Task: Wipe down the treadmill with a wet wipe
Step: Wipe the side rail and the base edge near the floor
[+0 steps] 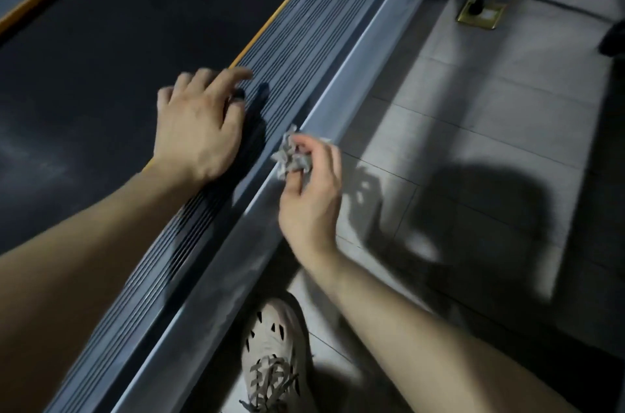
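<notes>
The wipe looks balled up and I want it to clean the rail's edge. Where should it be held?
Probably pinch the crumpled wet wipe by its upper, outer folds, from the floor side as the right hand does, leaving the loose wad's underside bare toward the silver side rail.

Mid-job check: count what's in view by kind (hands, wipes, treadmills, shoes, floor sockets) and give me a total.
hands: 2, the left hand and the right hand
wet wipe: 1, crumpled in the right hand
treadmill: 1
shoe: 1
floor socket: 1, with a plug in it
Total: 6
</notes>
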### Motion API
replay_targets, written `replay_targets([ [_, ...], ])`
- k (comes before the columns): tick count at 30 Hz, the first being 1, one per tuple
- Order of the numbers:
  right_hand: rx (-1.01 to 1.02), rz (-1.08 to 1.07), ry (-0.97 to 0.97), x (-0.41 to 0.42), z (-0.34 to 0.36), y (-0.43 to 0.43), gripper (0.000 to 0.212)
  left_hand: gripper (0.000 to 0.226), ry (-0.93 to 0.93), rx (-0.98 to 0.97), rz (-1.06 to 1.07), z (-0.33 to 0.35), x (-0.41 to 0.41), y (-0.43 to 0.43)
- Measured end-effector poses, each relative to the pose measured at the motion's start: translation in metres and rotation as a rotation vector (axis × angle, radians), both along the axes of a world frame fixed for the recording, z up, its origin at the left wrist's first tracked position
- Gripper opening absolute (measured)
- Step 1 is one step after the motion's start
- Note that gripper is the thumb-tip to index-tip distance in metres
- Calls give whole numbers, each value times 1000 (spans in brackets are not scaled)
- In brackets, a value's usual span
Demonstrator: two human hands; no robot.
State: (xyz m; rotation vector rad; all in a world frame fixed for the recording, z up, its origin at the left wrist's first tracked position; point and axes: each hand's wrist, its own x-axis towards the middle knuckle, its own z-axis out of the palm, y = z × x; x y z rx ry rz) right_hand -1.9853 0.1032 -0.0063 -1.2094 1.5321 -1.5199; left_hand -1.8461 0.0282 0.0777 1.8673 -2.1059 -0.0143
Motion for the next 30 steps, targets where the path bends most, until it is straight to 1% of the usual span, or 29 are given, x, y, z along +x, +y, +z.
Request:
replay_targets([
  [2,7,-97,-4,-19,2,-45,52,49,43,-4,-18,-5,-17,-37],
  [4,30,-169,-3,-40,5,-89,48,52,68,33,-39,-12,-36,-66],
  [7,100,-227,53,-59,5,-122,46,55,9,115,-76,-25,-55,-89],
  [9,104,-224,72,-55,6,-112,47,56,-24,138,-82,-32,-59,-88],
  [11,67,-197,111,-38,4,-77,48,56,-49,130,-96,-34,-57,-85],
  [14,52,-56,201,-8,-2,-10,51,55,-63,119,-101,-34,-55,-83],
  [16,49,4,223,-14,-1,-8,51,55,-66,120,-96,-34,-56,-82],
  [18,52,-33,260,-37,2,-48,48,55,-58,122,-99,-33,-58,-82],
  [21,-3,-167,277,-78,14,-143,46,54,-50,108,-82,-32,-57,-84],
  [23,24,-242,186,-94,18,-185,45,54,-51,89,-67,-34,-58,-82],
  [24,35,-263,152,-92,19,-190,45,53,-59,72,-55,-34,-58,-81],
  [26,36,-258,182,-79,16,-170,49,52,-57,65,-59,-33,-62,-83],
  [28,-22,-117,190,-61,6,-114,52,51,-83,74,-47,-30,-61,-82],
  [30,7,39,167,-49,-3,-60,52,49,-101,82,-24,-24,-63,-87],
])
